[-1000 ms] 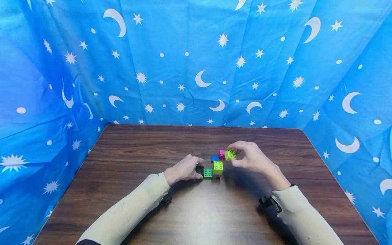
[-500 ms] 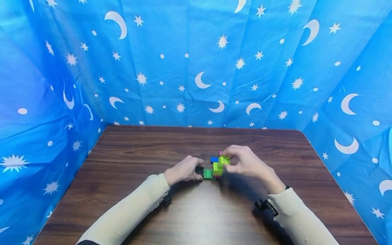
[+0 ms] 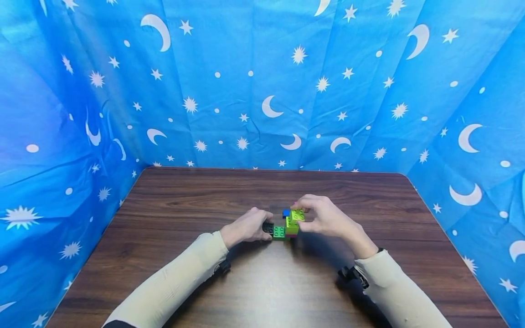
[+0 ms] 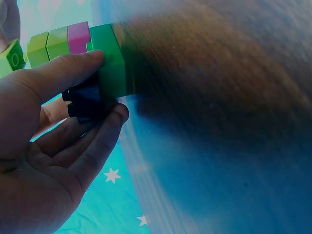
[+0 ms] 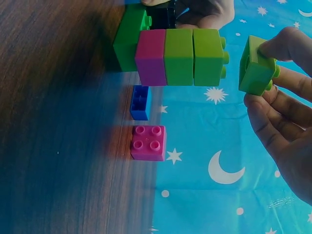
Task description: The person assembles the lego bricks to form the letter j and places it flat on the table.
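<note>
My left hand grips a black toy brick and the green brick joined to it, holding the base low on the table. From the green brick rises a pink brick with two lime bricks on it, the upper lime brick showing bare studs. Just above those studs, my right hand pinches another lime brick between thumb and fingers. A small gap shows between it and the stack, and it is slightly tilted in the right wrist view.
On the brown wooden table, a blue brick and a loose pink brick sit behind the stack. A blue cloth with moons and stars closes off the back and both sides.
My right hand has brought the lime brick left and nearer, from beside the loose pink brick to over the stack. The left hand keeps its grip in place.
</note>
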The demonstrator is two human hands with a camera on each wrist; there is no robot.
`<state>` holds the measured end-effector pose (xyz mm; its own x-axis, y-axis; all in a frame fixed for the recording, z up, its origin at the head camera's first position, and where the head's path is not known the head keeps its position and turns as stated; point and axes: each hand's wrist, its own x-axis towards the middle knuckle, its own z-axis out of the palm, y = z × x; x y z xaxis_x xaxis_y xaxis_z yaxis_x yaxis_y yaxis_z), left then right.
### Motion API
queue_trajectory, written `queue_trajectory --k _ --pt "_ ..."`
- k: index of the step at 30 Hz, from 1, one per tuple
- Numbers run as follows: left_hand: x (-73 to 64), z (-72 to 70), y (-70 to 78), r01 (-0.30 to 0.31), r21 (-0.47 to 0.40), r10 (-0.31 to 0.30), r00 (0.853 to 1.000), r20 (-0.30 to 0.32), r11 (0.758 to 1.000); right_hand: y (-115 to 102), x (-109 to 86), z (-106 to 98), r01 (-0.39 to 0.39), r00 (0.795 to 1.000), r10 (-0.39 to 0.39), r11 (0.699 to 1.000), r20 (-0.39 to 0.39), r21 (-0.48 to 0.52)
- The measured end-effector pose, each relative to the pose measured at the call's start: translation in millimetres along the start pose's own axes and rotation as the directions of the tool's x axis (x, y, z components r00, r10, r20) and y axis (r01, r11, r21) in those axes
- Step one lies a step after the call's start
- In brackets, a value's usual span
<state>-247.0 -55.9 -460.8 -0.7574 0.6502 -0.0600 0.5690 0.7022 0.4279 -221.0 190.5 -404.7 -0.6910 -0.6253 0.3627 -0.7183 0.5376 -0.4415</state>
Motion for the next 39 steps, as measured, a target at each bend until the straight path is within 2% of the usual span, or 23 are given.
queue_trajectory --k 12,23,39 --pt "-0.9 0.0 0.6 0.019 -0.018 -0.019 1.000 0.009 1.000 -2.4 -0.5 0.5 -0.019 1.000 0.019 1.000 0.007 -0.013" --pt "-1.8 -0.9 1.0 -0.010 -0.008 0.010 1.000 -0.004 1.000 -2.7 0.1 2.4 -0.052 0.998 0.052 0.999 0.034 -0.004" --pt "-0.8 0.1 -0.4 -0.005 -0.019 0.005 1.000 0.007 1.000 -2.7 0.5 3.8 -0.055 0.996 0.054 0.998 0.065 0.005"
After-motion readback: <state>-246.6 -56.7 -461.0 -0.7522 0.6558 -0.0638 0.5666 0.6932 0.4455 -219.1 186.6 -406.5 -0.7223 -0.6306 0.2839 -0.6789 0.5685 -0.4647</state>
